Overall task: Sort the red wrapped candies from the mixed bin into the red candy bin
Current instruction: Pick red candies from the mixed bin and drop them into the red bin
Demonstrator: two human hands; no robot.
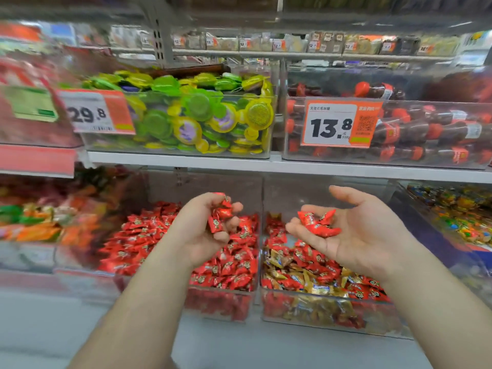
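My left hand (201,235) hovers over the red candy bin (186,282), its curled fingers holding a few red wrapped candies (219,215). My right hand (354,235) is palm up over the mixed bin (327,310), fingers straight, with several red candies (318,222) lying on the fingers. The red candy bin is a clear box filled with red wrappers. The mixed bin to its right holds red and gold wrapped candies (306,272) together.
A white shelf edge (266,166) runs just above both bins. On it stand a clear bin of green and yellow discs (202,115) and a bin of cola-bottle sweets (412,134) with a 13.8 price tag. Other candy bins flank the lower row.
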